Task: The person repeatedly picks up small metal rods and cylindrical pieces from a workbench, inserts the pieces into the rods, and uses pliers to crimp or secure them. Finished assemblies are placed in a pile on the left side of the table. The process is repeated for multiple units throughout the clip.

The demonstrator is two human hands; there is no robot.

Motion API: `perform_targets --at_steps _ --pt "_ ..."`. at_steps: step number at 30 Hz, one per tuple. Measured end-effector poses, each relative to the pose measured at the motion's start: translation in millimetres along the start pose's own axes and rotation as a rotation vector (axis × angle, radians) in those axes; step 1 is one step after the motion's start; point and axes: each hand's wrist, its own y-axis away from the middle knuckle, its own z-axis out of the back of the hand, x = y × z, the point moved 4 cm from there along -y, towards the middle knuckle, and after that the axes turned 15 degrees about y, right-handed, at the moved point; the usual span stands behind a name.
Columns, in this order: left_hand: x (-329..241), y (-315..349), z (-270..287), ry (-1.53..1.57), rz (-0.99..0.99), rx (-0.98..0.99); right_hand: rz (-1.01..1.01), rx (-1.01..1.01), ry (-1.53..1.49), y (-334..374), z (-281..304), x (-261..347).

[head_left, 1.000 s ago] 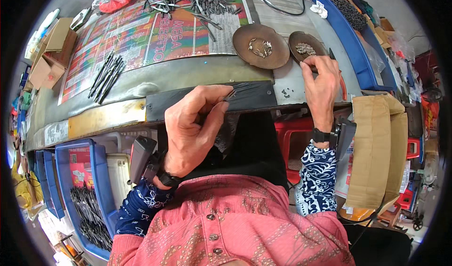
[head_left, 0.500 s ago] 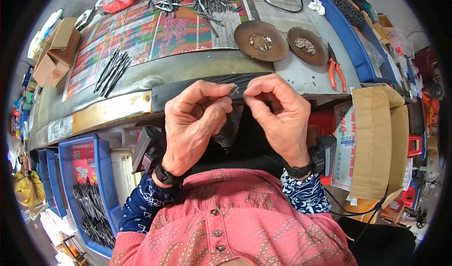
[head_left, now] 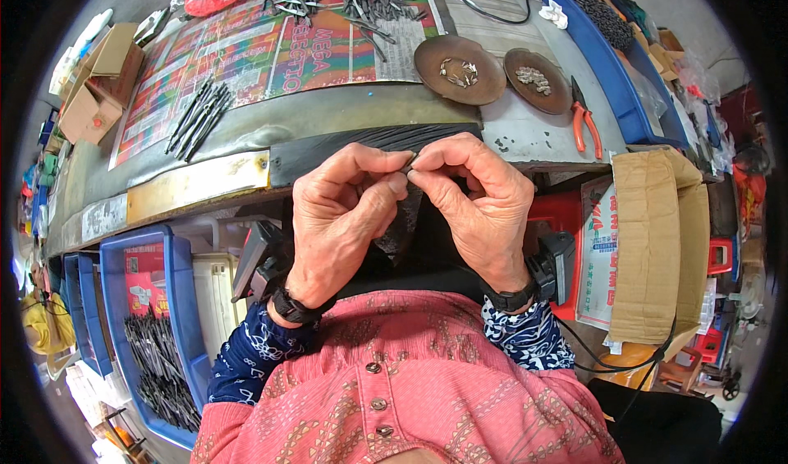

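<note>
Over the front edge of the bench, my left hand (head_left: 349, 205) pinches a small dark slender piece (head_left: 410, 162) between thumb and forefinger. Its far end is hidden by the fingers. My right hand (head_left: 476, 197) is closed in a pinch at the same spot, its fingertips meeting the piece. Anything tiny between those right fingertips is covered. Beyond the hands, a round brown dish (head_left: 430, 60) holds a ring of small slim metal bits, and a smaller brown dish (head_left: 555, 96) holds a cluster of small silvery pieces.
Orange-handled pliers (head_left: 585, 123) lie right of the dishes. Black slender parts (head_left: 199, 119) rest on a printed sheet (head_left: 246, 66), with a larger pile (head_left: 369, 0) behind. A blue bin (head_left: 176, 300) of black parts stands lower left. A cardboard box (head_left: 648, 246) is at right.
My right hand has moved left, closing the small gap, so its fingertips now touch the piece in my left hand. My left hand stays nearly in place.
</note>
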Motion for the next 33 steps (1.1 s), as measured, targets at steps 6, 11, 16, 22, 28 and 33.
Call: perform_targets --at_steps 6,11,16,22,28,33 --pt "3.2 0.8 2.3 0.029 0.041 -0.011 -0.078 -0.012 -0.112 1.2 -4.2 -4.2" --pt "5.3 1.0 3.5 0.092 0.097 -0.034 -0.228 -0.036 -0.354 2.1 -9.0 -12.5" --pt "-2.7 0.1 4.9 0.03 0.076 0.023 -0.046 -0.026 0.082 -4.0 3.0 -5.1" --pt "-16.2 -4.9 0.8 -0.368 -0.121 0.131 0.337 0.001 0.475 -19.6 15.6 9.4" --pt "-13.0 -3.1 3.1 -0.388 -0.072 0.064 0.344 -0.017 0.475 -17.2 10.3 7.5" --pt "-21.0 -7.1 -0.1 -0.755 -0.312 0.21 0.585 -0.063 0.656 -17.5 8.2 10.5"
